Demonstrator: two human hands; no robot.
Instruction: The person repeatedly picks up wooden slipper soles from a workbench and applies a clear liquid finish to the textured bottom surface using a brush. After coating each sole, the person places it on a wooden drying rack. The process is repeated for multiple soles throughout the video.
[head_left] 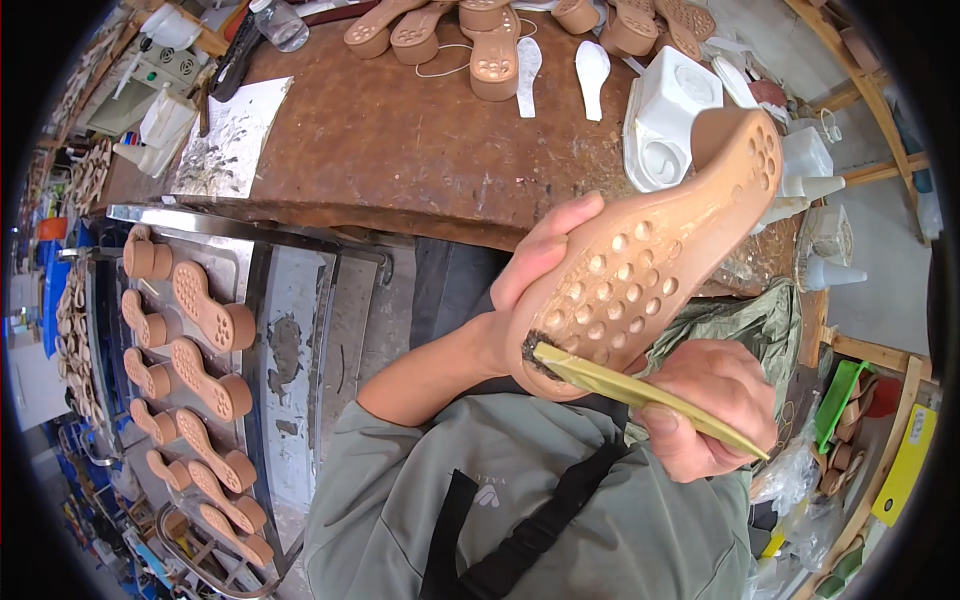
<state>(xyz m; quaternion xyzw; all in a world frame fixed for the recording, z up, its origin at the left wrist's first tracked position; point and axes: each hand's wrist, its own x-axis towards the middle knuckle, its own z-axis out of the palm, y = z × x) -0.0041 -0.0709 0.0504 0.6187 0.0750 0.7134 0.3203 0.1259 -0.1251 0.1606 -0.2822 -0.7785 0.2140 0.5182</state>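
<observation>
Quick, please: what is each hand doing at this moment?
Left hand: closed around the tan shoe sole, holding it up.
Right hand: closed on the yellow brush, bristles touching the sole.

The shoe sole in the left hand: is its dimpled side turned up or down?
Up: the shoe sole shows its round dimples to the camera, and the brush touches that face.

The brown worn table lies bare at upper centre; tan wedge shoe soles crowd its top edge, a white plastic mould block stands upper right, a metal tray of soles fills the left
</observation>
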